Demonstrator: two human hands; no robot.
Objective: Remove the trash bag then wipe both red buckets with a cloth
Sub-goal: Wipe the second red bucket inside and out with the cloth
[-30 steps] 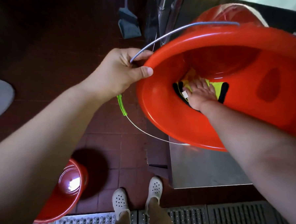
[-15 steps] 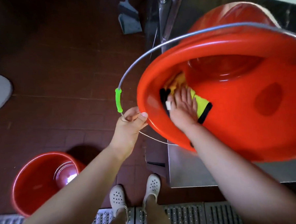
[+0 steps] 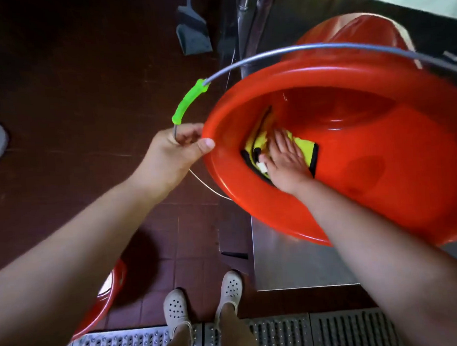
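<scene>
1. Two buckets in play: wiping the inside of the tilted red bucket, propped on the steel surface; second red bucket waiting on the floor, mostly hidden behind the left arm.
2. Pressing the yellow cloth against the inner wall with the right hand, fingers straight and flat.
3. Pinching the wire handle just below its green grip with the left hand, thumb on the rim, steadying the tilt.
4. Probably calling next for sweeping the cloth round the remaining wall while turning the bucket.
5. Differing from half a second back: left hand sitting higher at the rim, green grip swung upward, floor bucket slipping largely out of sight.
</scene>
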